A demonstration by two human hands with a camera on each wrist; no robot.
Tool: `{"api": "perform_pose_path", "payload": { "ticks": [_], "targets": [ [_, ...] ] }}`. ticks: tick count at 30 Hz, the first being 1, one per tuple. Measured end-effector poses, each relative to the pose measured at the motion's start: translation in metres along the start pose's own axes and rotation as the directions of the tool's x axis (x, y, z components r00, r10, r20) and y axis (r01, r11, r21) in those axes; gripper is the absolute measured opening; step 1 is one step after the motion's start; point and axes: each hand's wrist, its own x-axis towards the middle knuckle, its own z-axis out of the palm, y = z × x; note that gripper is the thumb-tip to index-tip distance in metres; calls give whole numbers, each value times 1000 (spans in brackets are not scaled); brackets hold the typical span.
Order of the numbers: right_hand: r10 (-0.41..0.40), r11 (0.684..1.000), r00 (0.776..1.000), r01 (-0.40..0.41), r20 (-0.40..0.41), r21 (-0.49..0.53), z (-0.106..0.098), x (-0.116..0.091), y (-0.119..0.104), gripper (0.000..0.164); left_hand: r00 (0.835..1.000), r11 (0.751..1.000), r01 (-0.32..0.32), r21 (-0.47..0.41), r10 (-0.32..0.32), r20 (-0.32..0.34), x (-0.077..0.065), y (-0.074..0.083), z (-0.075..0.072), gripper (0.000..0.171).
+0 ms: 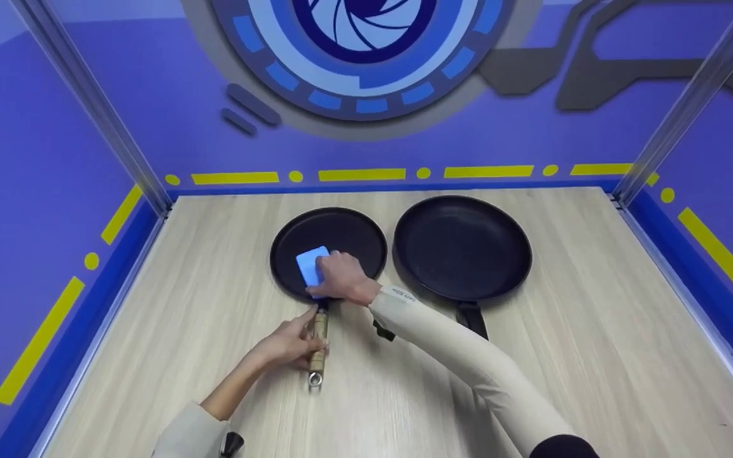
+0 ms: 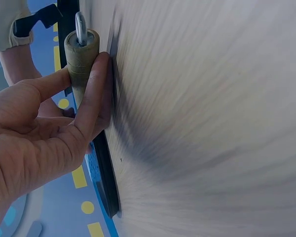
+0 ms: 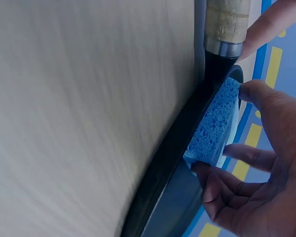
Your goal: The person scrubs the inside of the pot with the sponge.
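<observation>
Right hand point(image 1: 341, 278) grips blue sponge point(image 1: 309, 266), partly hidden beneath fingers point(image 3: 249, 155); left hand point(image 1: 285, 344) pinches wooden pan handle point(image 1: 317, 363), its length pointing nearward.

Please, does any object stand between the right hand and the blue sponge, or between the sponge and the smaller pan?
Nothing visible does. The right hand already grips the blue sponge, which is over the inside of the smaller pan. The left hand holds the handle, not blocking the sponge.

Blue walls point(image 1: 144, 83) with yellow dashes point(image 1: 361, 174) border a wood-grain tabletop point(image 1: 602, 343) on three sides.
</observation>
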Motion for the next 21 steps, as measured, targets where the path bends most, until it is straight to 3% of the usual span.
{"api": "perform_pose_path", "payload": {
  "ticks": [13, 16, 21],
  "targets": [
    [-21, 999, 995, 24, -94, 24, 13, 16, -21, 45, 1000, 1000, -3, 1, 3, -5, 2, -1, 2, 85],
    [-37, 999, 998, 38, -57, 12, 14, 19, -22, 42, 1000, 1000, 8, 2, -8, -1, 2, -1, 2, 85],
    [-51, 996, 999, 50, 13, 68, 10, 23, -20, 50, 1000, 1000, 17, -20, -17, 20, 1, -1, 0, 82]
  ]
}}
